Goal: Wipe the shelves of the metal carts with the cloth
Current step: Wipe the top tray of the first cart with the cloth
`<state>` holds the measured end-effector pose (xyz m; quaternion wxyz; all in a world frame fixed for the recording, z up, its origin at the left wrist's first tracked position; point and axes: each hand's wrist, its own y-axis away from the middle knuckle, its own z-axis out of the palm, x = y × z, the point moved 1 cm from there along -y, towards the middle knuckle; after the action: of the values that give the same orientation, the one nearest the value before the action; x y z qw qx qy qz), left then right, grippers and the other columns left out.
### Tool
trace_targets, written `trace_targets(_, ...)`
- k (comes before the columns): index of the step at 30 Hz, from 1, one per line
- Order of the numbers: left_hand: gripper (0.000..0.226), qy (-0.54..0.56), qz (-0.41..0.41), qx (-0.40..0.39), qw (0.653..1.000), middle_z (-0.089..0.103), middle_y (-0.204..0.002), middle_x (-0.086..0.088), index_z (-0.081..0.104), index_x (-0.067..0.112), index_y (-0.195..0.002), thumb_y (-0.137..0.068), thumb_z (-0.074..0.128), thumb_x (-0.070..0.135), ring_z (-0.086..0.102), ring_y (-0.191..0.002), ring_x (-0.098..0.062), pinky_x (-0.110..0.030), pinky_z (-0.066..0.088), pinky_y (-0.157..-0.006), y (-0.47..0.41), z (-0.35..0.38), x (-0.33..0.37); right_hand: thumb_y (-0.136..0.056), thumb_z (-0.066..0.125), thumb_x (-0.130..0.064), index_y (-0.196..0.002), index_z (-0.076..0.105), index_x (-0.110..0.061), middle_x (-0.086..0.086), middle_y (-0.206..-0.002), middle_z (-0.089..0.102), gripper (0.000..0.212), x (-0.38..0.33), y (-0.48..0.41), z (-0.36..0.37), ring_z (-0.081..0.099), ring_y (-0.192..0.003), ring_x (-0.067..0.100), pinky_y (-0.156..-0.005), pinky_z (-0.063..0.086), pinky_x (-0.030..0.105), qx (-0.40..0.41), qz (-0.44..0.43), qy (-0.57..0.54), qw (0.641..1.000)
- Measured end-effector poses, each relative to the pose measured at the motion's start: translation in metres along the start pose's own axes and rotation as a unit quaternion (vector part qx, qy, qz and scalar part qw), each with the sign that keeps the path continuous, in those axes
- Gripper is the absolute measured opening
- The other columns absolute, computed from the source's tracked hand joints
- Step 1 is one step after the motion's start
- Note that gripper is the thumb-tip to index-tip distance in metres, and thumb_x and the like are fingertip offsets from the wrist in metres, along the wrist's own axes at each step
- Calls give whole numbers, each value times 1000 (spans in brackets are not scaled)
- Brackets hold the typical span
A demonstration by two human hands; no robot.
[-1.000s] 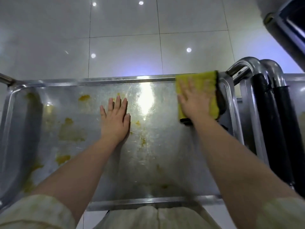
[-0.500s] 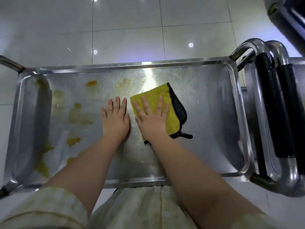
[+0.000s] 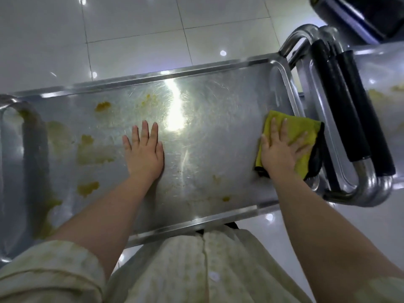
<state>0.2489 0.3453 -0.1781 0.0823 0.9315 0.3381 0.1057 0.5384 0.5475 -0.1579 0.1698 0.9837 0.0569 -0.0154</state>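
Your right fingers (image 3: pixel 283 127) lie straight, pressing the cloth (image 3: pixel 302 123) flat at the right edge of the shelf (image 3: pixel 218 106) to scrub; left fingers (image 3: pixel 145 132) spread flat mid-shelf, holding nothing, likely to steady it.

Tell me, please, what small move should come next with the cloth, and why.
Probably slide the right hand, pressing the yellow cloth flat at the right end of the shelf, leftward along the near edge: small yellow spots sit there unwiped, and larger stains lie beyond the left hand.
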Motion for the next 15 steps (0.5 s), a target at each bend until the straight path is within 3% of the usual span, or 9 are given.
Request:
trace_targets(2,55,-3,5,-4,1000,1,-163,-3,4,26,-155,-103,18,38,-5,-149,-30,-52,-8,-118,1,-2,-1,-97,16,-61,-151,-7,-47,-15,-162,-10,60,-34,23,11,-12,-143,51,-108,-10,71,3,-43,0,999)
trace_targets(4,56,-5,5,-10,1000,-1,-163,-4,2,26,-155,-103,18,37,-7,-149,-30,-54,-8,-118,2,-3,-1,-98,13,-59,-150,-12,-45,-14,-161,-16,59,-79,52,27,-17,-142,51,-107,-15,71,-7,-139,31,990)
trace_targets(8,56,-3,24,-1,1000,0,-164,-4,5,26,-155,-102,22,33,-5,-150,-29,-53,-8,-118,11,-6,4,-94,-2,-61,-144,-27,-46,-13,-159,-23,58,-142,126,62,-32,-136,51,-102,-23,71,-46,-323,91,941)
trace_targets(15,56,2,36,-19,999,3,-163,-4,9,26,-156,-103,24,32,1,-150,-29,-51,-2,-119,52,11,4,-91,-7,-65,-139,-32,-52,-17,-156,-26,56,-99,108,51,-26,-142,40,-105,-23,68,-28,-345,92,934)
